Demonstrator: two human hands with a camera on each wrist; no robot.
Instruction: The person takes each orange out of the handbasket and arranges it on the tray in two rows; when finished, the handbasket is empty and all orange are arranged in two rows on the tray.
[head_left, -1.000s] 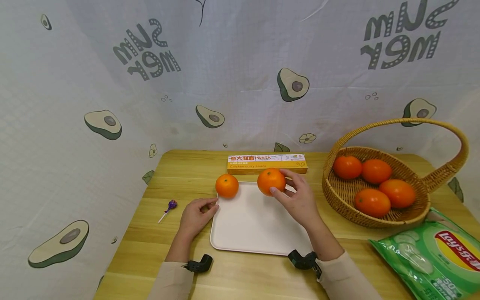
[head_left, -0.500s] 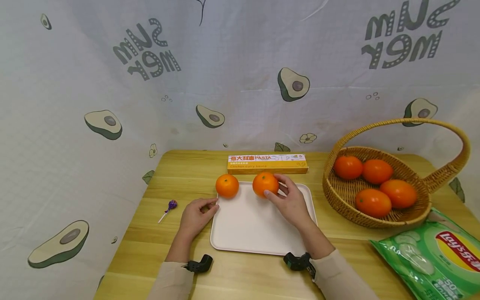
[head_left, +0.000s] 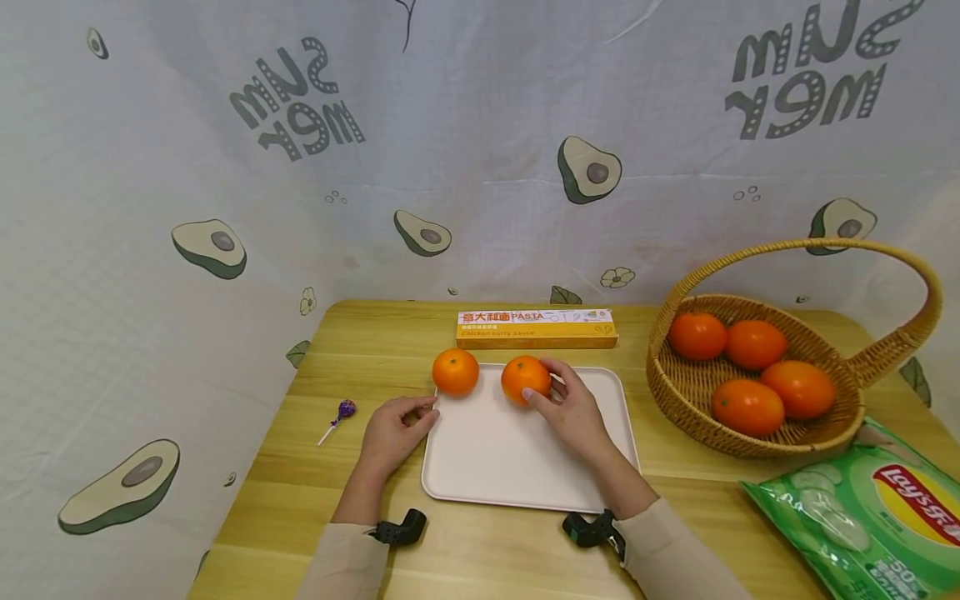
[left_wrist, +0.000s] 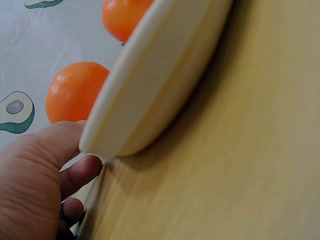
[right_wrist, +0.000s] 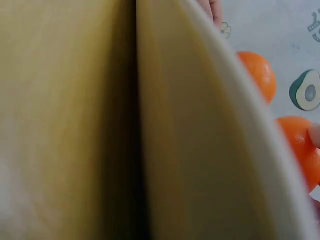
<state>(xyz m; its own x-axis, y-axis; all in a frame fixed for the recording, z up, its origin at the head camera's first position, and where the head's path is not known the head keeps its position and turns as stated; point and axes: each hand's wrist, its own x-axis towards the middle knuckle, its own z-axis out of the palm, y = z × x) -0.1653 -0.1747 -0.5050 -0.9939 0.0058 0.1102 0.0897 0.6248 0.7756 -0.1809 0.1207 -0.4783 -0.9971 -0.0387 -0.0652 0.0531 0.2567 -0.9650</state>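
My right hand [head_left: 573, 408] holds an orange [head_left: 523, 381] from its right side, fingers behind and thumb in front, at the far part of the white tray [head_left: 517, 454]. Whether the fruit touches the tray is hard to tell. A second orange [head_left: 455, 372] sits at the tray's far left corner. My left hand [head_left: 393, 433] grips the tray's left edge near that corner. In the left wrist view, the left hand [left_wrist: 37, 175] meets the rim, with its other fingers curled beside it. The right wrist view is mostly filled by the tray's side [right_wrist: 200, 125]; the held orange [right_wrist: 300, 145] is partly hidden.
A pasta box [head_left: 536, 330] lies behind the tray. To the right stands a wicker basket [head_left: 678, 408] with a tall handle and several orange fruits. A green chip bag [head_left: 847, 508] lies in front of it. A lollipop [head_left: 341, 414] lies on the wooden table [head_left: 285, 500] at left.
My right hand has brought its orange left and nearer to me, down toward the tray, closer to the other orange. My left hand has stayed at the tray's edge.
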